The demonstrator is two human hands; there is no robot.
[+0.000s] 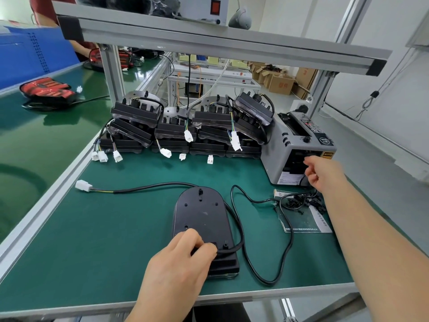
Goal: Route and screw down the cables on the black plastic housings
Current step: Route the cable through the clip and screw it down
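Note:
A black plastic housing (202,214) lies flat on the green mat in front of me, its rounded end pointing away. Its black cable (239,231) leaves the near end, runs up the right side and ends at a white connector (84,185) far left. My left hand (183,259) rests on the housing's near end, fingers curled and pressing the cable down there. My right hand (322,173) is stretched to the front slot of the grey tape dispenser (297,145), fingers curled at the opening; whether it pinches tape is hidden.
Several stacked black housings (185,129) with dangling white connectors line the back of the mat. A second black cable (262,233) loops to the right. Small black parts (299,202) lie on a printed sheet (304,219). An aluminium frame shelf hangs overhead.

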